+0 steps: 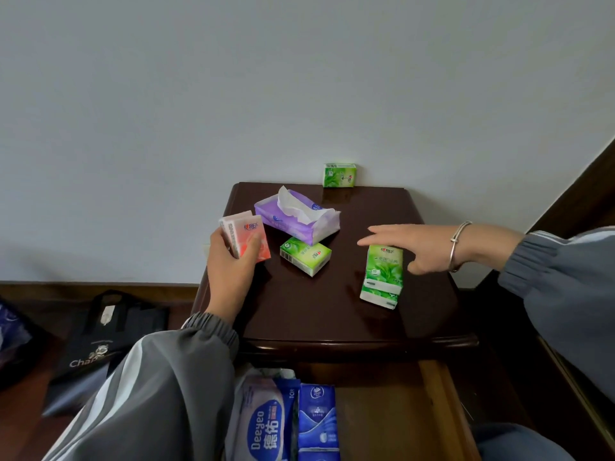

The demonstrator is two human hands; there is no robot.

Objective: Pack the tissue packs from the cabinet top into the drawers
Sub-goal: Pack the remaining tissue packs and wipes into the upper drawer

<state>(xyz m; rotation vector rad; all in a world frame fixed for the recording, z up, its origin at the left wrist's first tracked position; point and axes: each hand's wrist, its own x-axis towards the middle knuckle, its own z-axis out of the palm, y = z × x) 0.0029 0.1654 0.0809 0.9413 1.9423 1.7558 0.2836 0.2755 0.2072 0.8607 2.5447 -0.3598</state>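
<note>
Head view shows the dark surface (332,311) over an open drawer (382,420) holding blue packs (317,417). Purple pack (299,217) lies centre, green packs (306,256) nearby. Left hand (233,261) grips pink packs (248,237); right hand (422,247), fingers straight, reaches over a green stack (382,274).

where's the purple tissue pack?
Head view: purple tissue pack lies back-left on the cabinet top, just right of the pink packs in the left hand, behind a green pack.
</note>
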